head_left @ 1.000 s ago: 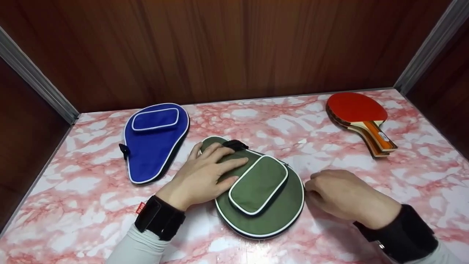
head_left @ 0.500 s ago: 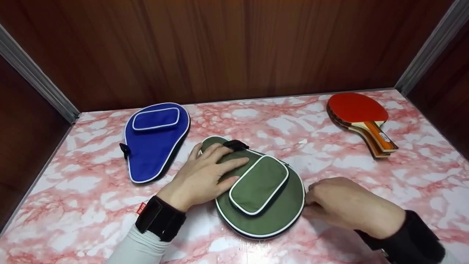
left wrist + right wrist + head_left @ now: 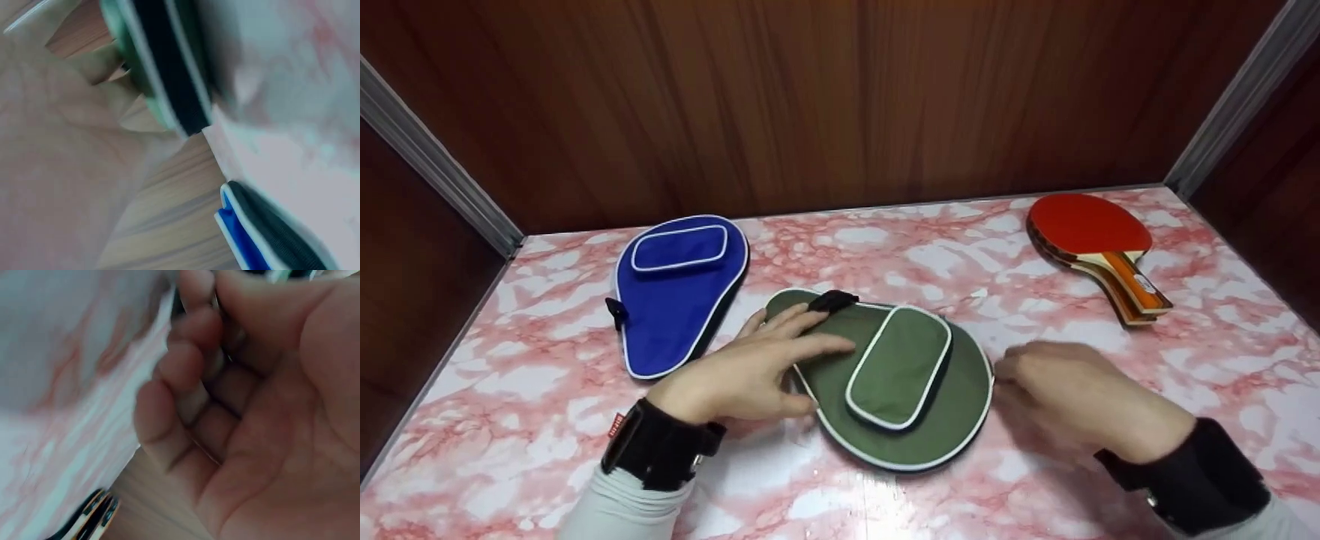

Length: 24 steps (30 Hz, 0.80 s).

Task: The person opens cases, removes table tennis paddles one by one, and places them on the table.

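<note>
A green table tennis paddle case (image 3: 825, 352) with white piping and a front pocket lies at mid-table. My left hand (image 3: 742, 371) rests on its narrow end, fingers spread and the thumb off to the near side. The left wrist view shows the black zipper band (image 3: 174, 62) along the case's side. At the case's rounded right edge is my right hand (image 3: 1065, 394), blurred, with curled fingers. In the right wrist view, thumb and index of the right hand (image 3: 225, 394) pinch together at the zipper edge; the pinched piece is hidden.
A blue paddle case (image 3: 667, 315) lies at the left, its black strap (image 3: 616, 311) sticking out. Two stacked paddles, the upper one a red paddle (image 3: 1091, 225), lie at the back right. A wooden wall (image 3: 840, 105) closes off the table's back.
The green case has turned slightly and shifted a little to the right. My left hand's thumb has moved off the pocket's side. The right hand slid nearer, then away along the edge.
</note>
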Each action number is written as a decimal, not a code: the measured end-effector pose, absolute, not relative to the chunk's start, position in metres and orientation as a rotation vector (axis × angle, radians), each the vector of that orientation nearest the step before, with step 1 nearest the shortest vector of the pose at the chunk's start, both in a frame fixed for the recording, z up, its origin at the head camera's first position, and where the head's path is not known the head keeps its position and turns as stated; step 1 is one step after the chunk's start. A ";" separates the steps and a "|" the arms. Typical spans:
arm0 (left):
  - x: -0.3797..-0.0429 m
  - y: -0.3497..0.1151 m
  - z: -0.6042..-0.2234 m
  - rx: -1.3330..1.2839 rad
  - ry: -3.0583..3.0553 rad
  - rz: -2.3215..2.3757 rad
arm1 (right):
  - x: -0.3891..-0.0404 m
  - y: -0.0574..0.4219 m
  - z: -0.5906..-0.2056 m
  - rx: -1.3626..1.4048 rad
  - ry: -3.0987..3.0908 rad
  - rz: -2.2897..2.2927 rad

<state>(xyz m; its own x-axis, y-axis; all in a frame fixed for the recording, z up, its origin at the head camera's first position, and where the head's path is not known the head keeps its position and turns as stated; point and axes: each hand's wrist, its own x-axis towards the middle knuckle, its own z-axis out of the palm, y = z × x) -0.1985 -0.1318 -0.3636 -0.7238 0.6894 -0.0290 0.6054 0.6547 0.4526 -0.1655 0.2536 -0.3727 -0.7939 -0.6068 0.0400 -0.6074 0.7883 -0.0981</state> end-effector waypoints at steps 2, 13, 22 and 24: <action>-0.197 -0.130 -0.364 1.102 2.745 0.568 | -0.172 0.255 -0.374 0.922 -2.979 0.135; -0.206 -0.111 -0.387 1.348 2.973 0.411 | -0.193 0.262 -0.384 0.782 -3.001 0.197; -0.207 -0.112 -0.387 1.300 2.942 0.441 | -0.187 0.258 -0.383 0.792 -2.995 0.186; -0.207 -0.111 -0.386 1.293 2.941 0.443 | -0.186 0.257 -0.382 0.791 -3.008 0.186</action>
<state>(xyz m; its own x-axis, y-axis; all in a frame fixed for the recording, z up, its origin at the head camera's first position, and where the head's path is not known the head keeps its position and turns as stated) -0.2072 -0.1113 -0.3861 -0.6778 0.7074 0.2006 0.7351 0.6457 0.2068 -0.1861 0.2573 -0.3819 -0.8707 -0.4887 0.0554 -0.4918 0.8639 -0.1088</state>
